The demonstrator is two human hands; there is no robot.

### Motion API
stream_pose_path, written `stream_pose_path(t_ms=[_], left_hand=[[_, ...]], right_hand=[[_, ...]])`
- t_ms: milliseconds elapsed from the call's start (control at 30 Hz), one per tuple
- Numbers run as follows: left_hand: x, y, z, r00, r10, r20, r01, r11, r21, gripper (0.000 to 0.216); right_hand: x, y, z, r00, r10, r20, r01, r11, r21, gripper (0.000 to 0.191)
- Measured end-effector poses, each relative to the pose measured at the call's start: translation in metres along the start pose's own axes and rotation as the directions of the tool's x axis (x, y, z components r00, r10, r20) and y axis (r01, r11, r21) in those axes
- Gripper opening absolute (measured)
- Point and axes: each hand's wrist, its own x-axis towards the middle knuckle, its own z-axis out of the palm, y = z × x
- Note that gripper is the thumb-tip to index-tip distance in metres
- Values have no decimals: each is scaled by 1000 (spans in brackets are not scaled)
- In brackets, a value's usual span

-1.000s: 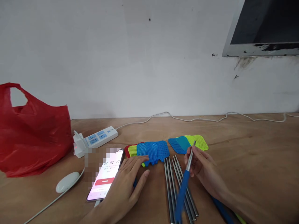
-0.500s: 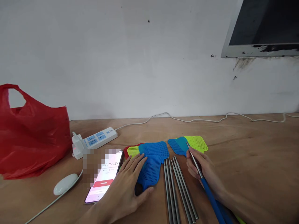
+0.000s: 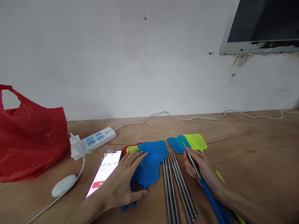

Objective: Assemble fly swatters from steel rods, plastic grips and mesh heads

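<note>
At the lower centre of the frame, the left hand [image 3: 121, 182] has its fingers spread over the edge of the blue mesh heads [image 3: 149, 169]. Toward the lower right, the right hand [image 3: 203, 169] pinches a metal rod [image 3: 193, 161] with a blue handle [image 3: 211, 199], its tip pointing up-left. Loose rods [image 3: 170, 193] lie between both hands; a phone [image 3: 109, 164] is at lower left.
</note>
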Motion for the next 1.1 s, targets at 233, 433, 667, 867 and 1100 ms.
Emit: stream_pose_path(t_ms=[233, 433, 667, 867, 1100], left_hand=[[5, 1, -5, 999, 29, -23, -29, 1000, -8, 96], [2, -4, 3, 998, 48, 27, -48, 999, -11, 97], [-1, -2, 2, 1000, 25, -9, -26, 997, -69, 106], [-1, -4, -1, 1000, 16, 22, -15, 999, -31, 100], [2, -4, -3, 998, 19, -51, -20, 1000, -10, 94]], right_hand=[[-1, -1, 1, 1000, 16, 21, -16, 1000, -10, 41], [-2, 1, 3, 1000, 9, 26, -9, 1000, 1, 43], [-2, 1, 3, 999, -11, 30, 11, 1000, 1, 41], [-3, -1, 3, 999, 17, 44, -17, 1000, -13, 41], [-4, -1, 3, 999, -2, 52, 3, 1000, -21, 41]])
